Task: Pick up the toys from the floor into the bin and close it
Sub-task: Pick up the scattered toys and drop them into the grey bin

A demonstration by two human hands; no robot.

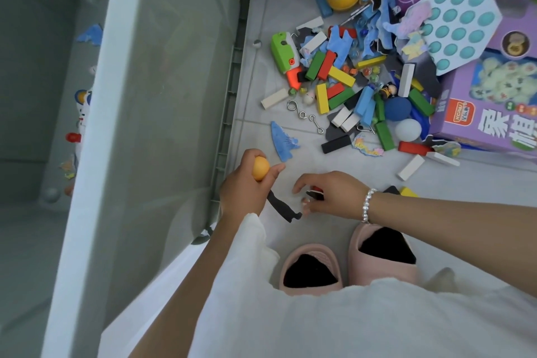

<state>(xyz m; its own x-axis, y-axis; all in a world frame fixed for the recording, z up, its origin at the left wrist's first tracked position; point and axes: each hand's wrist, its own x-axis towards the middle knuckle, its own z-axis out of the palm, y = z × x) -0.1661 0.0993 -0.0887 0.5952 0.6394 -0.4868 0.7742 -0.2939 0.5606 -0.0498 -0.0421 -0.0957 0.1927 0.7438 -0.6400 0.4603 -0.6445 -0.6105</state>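
The big grey bin [162,73] stands open, and just right of it the left hand [244,183] has its grip curled round one orange ball [260,168], so lift it over the rim and drop it in. Further right of the bin, the right hand [328,195] pinches small red and black blocks [316,193]; I cannot count them. Two pink slippers [348,261] stand below, and the toy pile [363,73] on the floor has too many to count.

Bin [162,96] left; toy pile [363,75] on floor [261,90] right; slippers [348,261] below.
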